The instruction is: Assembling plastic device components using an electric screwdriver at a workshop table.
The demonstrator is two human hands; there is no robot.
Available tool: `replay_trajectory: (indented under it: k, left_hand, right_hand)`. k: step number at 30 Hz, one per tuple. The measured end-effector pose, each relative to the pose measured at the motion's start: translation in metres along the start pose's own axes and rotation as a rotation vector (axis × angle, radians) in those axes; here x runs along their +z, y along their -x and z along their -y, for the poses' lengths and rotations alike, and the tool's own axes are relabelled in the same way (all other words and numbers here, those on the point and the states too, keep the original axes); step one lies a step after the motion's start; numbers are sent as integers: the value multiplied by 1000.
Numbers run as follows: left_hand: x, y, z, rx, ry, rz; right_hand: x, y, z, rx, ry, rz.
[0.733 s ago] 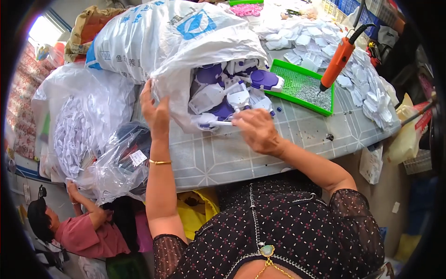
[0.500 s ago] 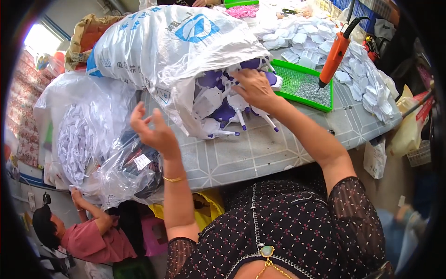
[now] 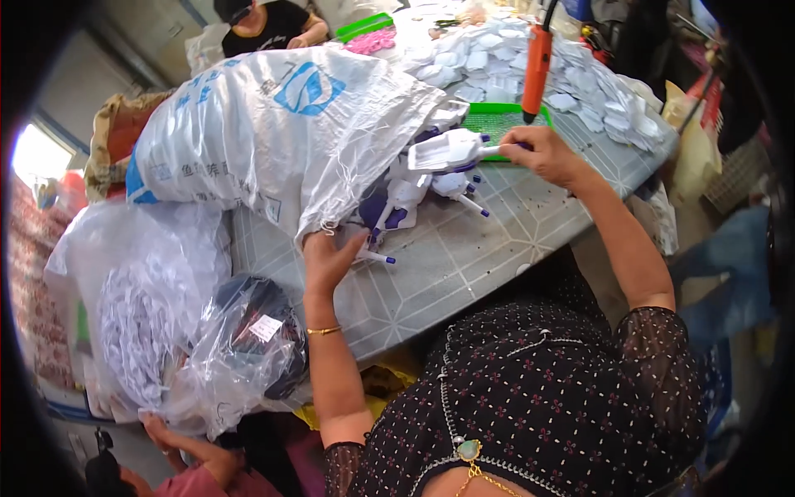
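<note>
A white paddle-shaped plastic piece (image 3: pixel 443 154) with a purple-ended handle hangs in front of the sack mouth, its handle pinched in my right hand (image 3: pixel 542 156). My left hand (image 3: pixel 329 267) is at the lower rim of a large white woven sack (image 3: pixel 240 137), thumb apart. The sack's edge hides its other fingers, so I cannot tell whether they grip. Inside the sack mouth and spilling onto the table are several similar white-and-purple pieces (image 3: pixel 406 195), some with purple-tipped handles pointing outward. One handle (image 3: pixel 379 257) lies beside my left thumb.
An orange electric screwdriver (image 3: pixel 538 70) hangs over a green tray (image 3: pixel 489 116). Behind it white plastic parts (image 3: pixel 489 62) are heaped on the grey table (image 3: pixel 431 290). Clear bags (image 3: pixel 141 290) stand at left. One person (image 3: pixel 265 29) is across the table, another (image 3: pixel 199 464) at lower left.
My right hand has drawn a white-and-purple piece out of the sack mouth to the right. My left hand has moved from the air to the sack's rim. The view has shifted.
</note>
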State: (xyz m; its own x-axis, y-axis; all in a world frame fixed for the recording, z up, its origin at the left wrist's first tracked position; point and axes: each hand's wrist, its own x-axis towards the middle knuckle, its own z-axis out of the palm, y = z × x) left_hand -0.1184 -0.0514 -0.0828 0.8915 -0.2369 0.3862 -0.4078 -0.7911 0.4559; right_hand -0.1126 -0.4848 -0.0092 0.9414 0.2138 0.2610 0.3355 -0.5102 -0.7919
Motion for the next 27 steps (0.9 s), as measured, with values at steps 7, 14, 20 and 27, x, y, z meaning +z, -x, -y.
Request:
replay_trajectory:
  k: [7,14,20,27]
  left_hand:
    - [4,2,-89,-91,865,3]
    - [33,19,-130,-483,1822,1179]
    - [73,27,-143,-538,2050,1036]
    - [124,22,-147,-637,2270,797]
  right_hand:
    - [-17,78,28,13,87,123]
    - [21,59,65,-258,88,365]
    - [-2,63,-6,-102,-146,42]
    - [-134,34,-259,595,674,-561]
